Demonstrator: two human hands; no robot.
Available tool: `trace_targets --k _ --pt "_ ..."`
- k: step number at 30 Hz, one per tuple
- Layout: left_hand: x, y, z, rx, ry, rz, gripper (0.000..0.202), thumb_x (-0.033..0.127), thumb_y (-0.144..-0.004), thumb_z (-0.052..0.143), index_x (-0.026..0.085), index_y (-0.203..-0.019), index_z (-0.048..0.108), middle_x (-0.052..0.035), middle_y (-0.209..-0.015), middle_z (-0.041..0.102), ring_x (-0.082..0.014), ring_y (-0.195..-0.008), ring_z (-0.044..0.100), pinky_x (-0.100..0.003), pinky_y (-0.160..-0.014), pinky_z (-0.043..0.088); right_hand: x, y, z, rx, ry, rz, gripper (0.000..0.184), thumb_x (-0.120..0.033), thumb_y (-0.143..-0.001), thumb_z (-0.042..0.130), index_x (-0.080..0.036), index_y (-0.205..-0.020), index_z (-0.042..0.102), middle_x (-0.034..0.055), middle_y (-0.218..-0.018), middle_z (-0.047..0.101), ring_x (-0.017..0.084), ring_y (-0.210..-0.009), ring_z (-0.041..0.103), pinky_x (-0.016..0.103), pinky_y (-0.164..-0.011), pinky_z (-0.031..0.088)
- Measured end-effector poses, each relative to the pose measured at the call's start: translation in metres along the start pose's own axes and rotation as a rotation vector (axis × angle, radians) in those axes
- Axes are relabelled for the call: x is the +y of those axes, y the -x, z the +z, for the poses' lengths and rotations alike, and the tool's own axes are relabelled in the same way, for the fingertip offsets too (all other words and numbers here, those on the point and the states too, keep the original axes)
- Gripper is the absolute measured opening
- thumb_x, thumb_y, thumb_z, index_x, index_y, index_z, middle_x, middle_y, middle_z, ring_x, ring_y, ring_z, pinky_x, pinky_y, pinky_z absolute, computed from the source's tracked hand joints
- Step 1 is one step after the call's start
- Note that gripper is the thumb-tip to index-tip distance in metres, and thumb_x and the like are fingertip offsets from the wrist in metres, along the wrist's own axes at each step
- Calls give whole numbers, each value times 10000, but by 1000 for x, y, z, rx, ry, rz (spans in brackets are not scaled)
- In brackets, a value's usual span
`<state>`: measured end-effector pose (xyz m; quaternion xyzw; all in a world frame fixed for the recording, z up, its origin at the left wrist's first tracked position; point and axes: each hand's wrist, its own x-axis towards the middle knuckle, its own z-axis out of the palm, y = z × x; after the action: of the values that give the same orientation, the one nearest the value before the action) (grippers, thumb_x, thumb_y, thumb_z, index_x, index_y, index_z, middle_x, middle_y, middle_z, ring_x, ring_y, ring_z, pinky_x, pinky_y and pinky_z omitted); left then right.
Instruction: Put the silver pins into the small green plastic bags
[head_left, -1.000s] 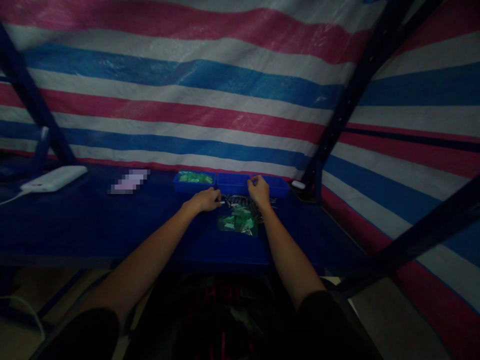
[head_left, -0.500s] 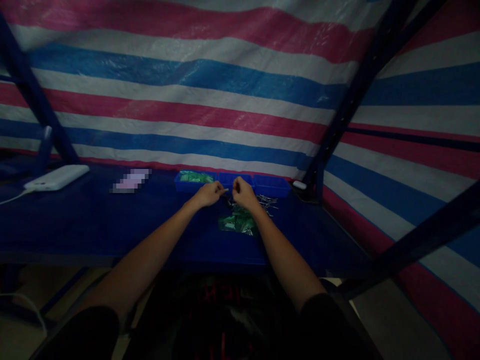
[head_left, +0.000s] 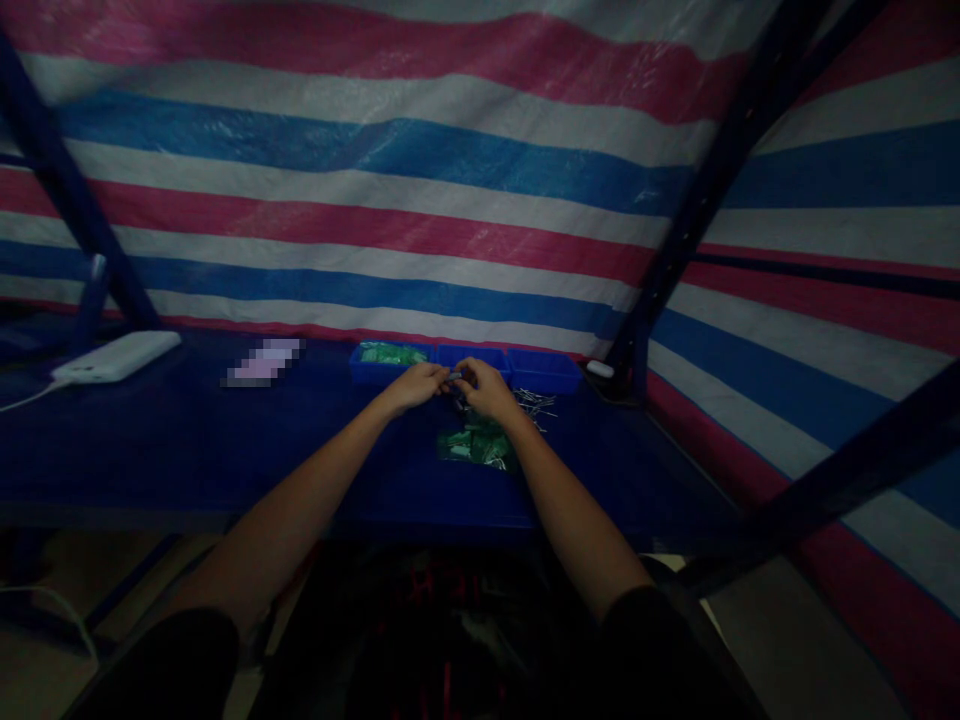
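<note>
My left hand [head_left: 421,385] and my right hand [head_left: 484,387] meet over the blue table, just in front of the bins. Between their fingertips is a small, short greyish piece [head_left: 454,376], too small and dark to name. Both hands are closed in a pinch around it. Below my right wrist lie green-and-clear plastic packets [head_left: 478,446]. Thin silvery sticks or wires [head_left: 535,404] are scattered to the right of that wrist. A dark small item beneath my fingers is mostly hidden.
Three joined blue bins stand behind my hands; the left bin [head_left: 367,372] holds green packets [head_left: 391,353]. A white power bank [head_left: 116,357] with a cable lies at the left, and a blurred-out pinkish item [head_left: 264,362] nearer. A small white object [head_left: 599,369] sits by the right post.
My hands have come together; the right fingers now touch the small piece at the left fingertips. The packets and bins have stayed in place.
</note>
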<state>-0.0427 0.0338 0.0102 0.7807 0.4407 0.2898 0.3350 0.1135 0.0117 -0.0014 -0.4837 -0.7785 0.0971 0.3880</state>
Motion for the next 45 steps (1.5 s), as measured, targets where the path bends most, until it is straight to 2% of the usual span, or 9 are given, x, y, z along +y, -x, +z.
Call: trace_targets --k 3,11,15,18,21,24,32,39,45 --pt "3 1 -1 40 -35 5 332 341 -836 332 116 -786 572 -39 -690 612 -130 -611 546 -246 -590 424 -2 0 -1 24 78 32 122 -272 -795 499 -174 -818 567 2 -726 529 121 -675 466 227 -645 342" --pt "6 6 6 145 -224 181 290 288 -792 465 163 -1051 504 -20 -760 614 -133 -645 565 -250 -609 421 -7 -1 -6 46 211 112 329 -305 -872 383 -166 -607 519 20 -654 520 129 -648 459 241 -614 297" --pt "7 8 6 135 -268 237 222 266 -807 449 178 -999 515 -11 -739 607 -130 -641 564 -248 -612 411 -8 0 -6 35 200 115 355 -315 -875 368 -168 -587 513 11 -617 522 118 -604 453 233 -586 291" --pt "8 9 4 150 -306 211 201 277 -830 416 179 -971 520 -16 -742 614 -139 -650 565 -254 -615 408 -10 1 -7 44 127 123 335 -353 -864 376 -171 -638 545 -3 -604 534 110 -581 462 221 -561 300" --pt "10 9 3 183 -344 191 216 286 -849 375 171 -948 529 -37 -769 624 -157 -688 569 -271 -639 409 -11 3 -8 76 31 133 210 -354 -819 446 -190 -864 569 -29 -616 540 112 -565 483 212 -542 322" --pt "10 9 2 171 -349 193 222 278 -859 343 171 -912 530 -41 -770 621 -165 -710 573 -279 -658 412 -10 4 -8 73 -28 102 262 -292 -775 489 -207 -1021 518 -52 -599 514 116 -544 492 211 -528 340" --pt "10 9 1 140 -358 215 266 280 -879 297 167 -830 532 -39 -747 618 -157 -698 573 -264 -647 406 -4 3 -5 35 -26 82 192 -216 -740 493 -206 -928 534 -49 -610 528 117 -563 500 214 -554 362" --pt "14 11 3 194 -317 232 250 289 -847 392 159 -1022 514 -18 -707 607 -149 -629 559 -257 -603 400 -8 2 -7 90 7 97 171 -311 -807 443 -183 -813 556 -26 -625 547 111 -565 482 208 -535 326" --pt "14 10 4 244 -251 265 239 307 -833 423 149 -994 503 -18 -708 589 -143 -631 556 -253 -608 406 -12 1 -9 96 -12 122 207 -289 -823 417 -171 -710 545 -22 -632 542 110 -607 485 207 -562 311"
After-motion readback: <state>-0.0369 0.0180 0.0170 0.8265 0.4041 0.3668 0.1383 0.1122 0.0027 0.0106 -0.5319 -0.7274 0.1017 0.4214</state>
